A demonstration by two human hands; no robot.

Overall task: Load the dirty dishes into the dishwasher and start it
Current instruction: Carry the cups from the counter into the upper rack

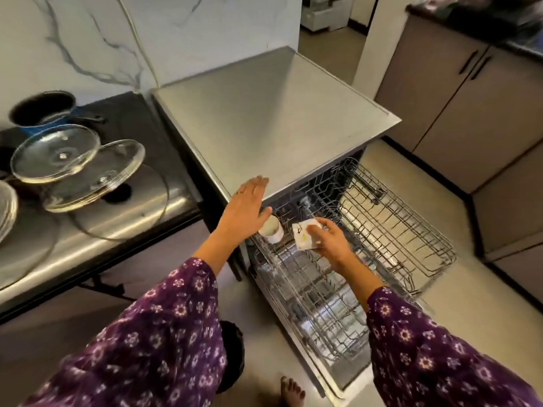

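- In my right hand [332, 242], over the upper rack [411, 230], I grip a cup [304, 235].
- My left hand [244, 212] is spread, empty, above one loaded mug [271, 230].
- Well left, lids [55, 154] and pot [44, 110] wait unloaded.

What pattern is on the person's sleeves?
The sleeves are purple with small pale flowers; head view.

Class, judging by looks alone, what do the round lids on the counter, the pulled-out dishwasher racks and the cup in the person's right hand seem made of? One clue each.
Lids: clear glass, metal-looking rims; the counter shows through. Racks: grey metal wire, perhaps coated; thin crossing rods. Cup in the right hand: probably glazed white ceramic, opaque and smooth; blur leaves plastic possible.
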